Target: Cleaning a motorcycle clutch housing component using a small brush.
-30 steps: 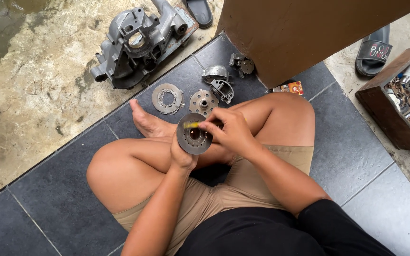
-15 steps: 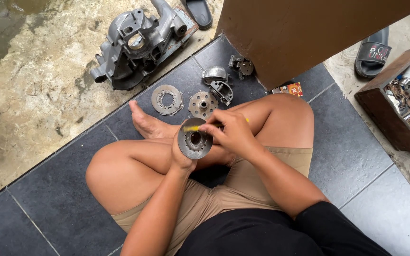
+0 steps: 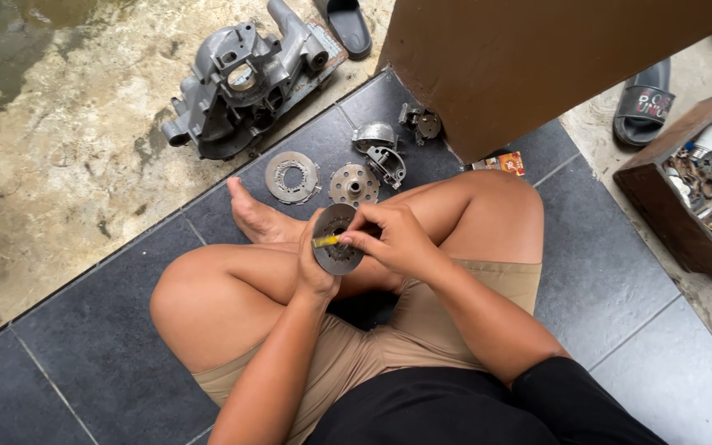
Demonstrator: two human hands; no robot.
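I sit cross-legged on dark floor tiles. My left hand (image 3: 313,272) grips a round dark metal disc (image 3: 335,239) from behind, holding it upright above my shins. My right hand (image 3: 393,237) pinches a small yellow-handled tool (image 3: 325,241) and holds it against the face of the disc. On the tiles beyond my foot lie a flat toothed ring plate (image 3: 292,176) and a smaller round hub plate (image 3: 353,183) with holes.
A grey engine casing (image 3: 245,78) lies on the concrete at the top left. Small metal parts (image 3: 382,148) sit by a brown pillar (image 3: 537,58). A wooden box (image 3: 686,181) of odd parts stands at the right, sandals behind it.
My hands and the disc have stayed almost in place; only small shifts of the right hand's fingers on the tool show.
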